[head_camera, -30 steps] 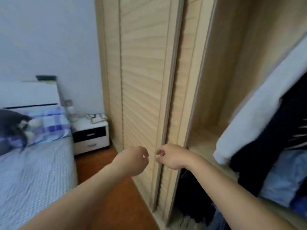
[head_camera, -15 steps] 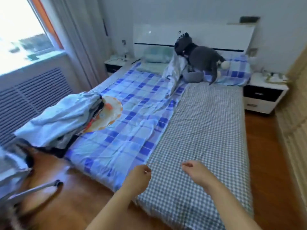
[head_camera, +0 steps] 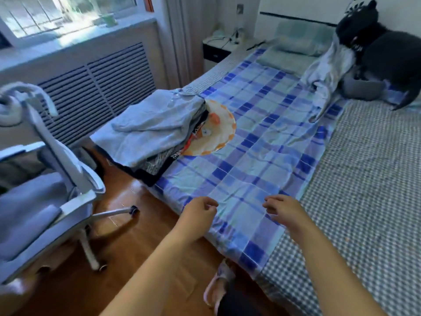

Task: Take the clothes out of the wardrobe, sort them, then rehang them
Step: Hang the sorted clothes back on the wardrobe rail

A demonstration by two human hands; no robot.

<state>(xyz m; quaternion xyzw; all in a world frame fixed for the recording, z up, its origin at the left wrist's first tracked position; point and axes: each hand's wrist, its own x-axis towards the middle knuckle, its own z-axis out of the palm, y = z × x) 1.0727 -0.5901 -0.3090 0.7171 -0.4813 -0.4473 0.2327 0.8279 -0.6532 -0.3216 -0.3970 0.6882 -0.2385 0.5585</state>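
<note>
Left grip: my left hand [head_camera: 197,212] hangs over the near edge of the bed [head_camera: 369,179], fingers curled in loosely, holding nothing that I can see.
Right grip: my right hand [head_camera: 283,209] floats just beside the left, apart from it, fingers bent and relaxed, nothing between them.
Under both grips: a blue plaid sheet [head_camera: 262,142] covers the left part of the bed; I cannot tell whether either hand touches it.
Right of the right grip: bare grey checked bedding.
Clothes: a pile [head_camera: 157,131] lies well beyond the left grip and off to its left, on the bed's far-left edge and hanging over it. A pale blue shirt [head_camera: 150,124] is on top, darker folded pieces under it.
Beside the pile: a round yellow-and-orange cloth [head_camera: 216,131] sticks out from under the pile, on the side toward my grips.
Far beyond the right grip: a dark plush toy [head_camera: 385,53] sits at the head of the bed, with a pale crumpled cloth [head_camera: 328,71] leaning against it.
Left of the left grip: a grey office chair [head_camera: 52,192] stands on the wooden floor [head_camera: 127,238], near the bed.
Below the grips: a slippered foot [head_camera: 219,283] shows on the floor, close against the bed's edge.
Far left: a window [head_camera: 68,12] above a slatted radiator cover [head_camera: 98,87].
</note>
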